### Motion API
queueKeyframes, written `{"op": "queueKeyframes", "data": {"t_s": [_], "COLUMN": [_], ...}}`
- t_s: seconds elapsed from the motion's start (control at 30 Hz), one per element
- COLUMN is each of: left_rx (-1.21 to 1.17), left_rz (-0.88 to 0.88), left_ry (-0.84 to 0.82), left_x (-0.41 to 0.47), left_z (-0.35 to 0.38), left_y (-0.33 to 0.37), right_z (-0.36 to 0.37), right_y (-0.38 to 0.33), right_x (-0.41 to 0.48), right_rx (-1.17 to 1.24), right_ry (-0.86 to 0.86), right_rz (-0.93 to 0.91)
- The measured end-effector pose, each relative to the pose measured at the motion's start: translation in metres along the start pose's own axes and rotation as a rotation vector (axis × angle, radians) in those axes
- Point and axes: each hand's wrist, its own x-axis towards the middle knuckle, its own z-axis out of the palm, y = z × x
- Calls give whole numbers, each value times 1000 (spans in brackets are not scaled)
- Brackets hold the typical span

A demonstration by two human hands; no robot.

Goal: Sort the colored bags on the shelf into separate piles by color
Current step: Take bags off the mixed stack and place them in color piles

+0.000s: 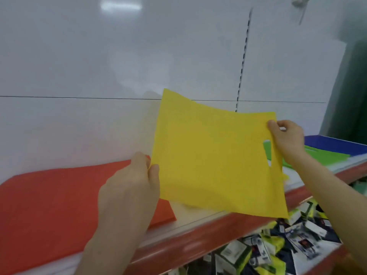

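Fronted by a red lip, the shelf was seen from above. Below it, nearest the camera, small printed boxes were heaped loosely. Over the white board of the shelf a yellow bag was held in the air by both hands. Its left edge was pinched between the thumb and curled fingers of the left hand. Its upper right corner, above the die-cut handle slot, was pinched by the fingers of the right hand. The bag was thin, flat and squarish, of a matt, faintly textured sheet that rippled and sagged between the two grips. Beside the left hand a flat, squared red pile had been laid. Farther right, green bags and, behind them, blue bags lay at the shelf's end; how tidily they were separated could not be told. No yellow pile could be made out, so the sorting was judged partly done, with this bag not yet placed. Behind everything stood a glossy white back panel with a slotted upright.
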Motion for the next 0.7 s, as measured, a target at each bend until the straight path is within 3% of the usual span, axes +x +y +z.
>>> {"op": "queueKeyframes", "data": {"t_s": [0.13,0.37,0.7], "left_rx": [186,455,687], "left_rz": [-177,-294,-306], "left_ry": [-94,-288,-488], "left_x": [2,-3,-3], "left_z": [15,49,72], "left_y": [21,58,77], "right_z": [21,56,95], "right_y": [12,36,58], "right_x": [40,75,78], "right_rx": [-28,-161,-380], "right_ry": [-185,-435,-562], "right_rz": [-74,-235,-381]}}
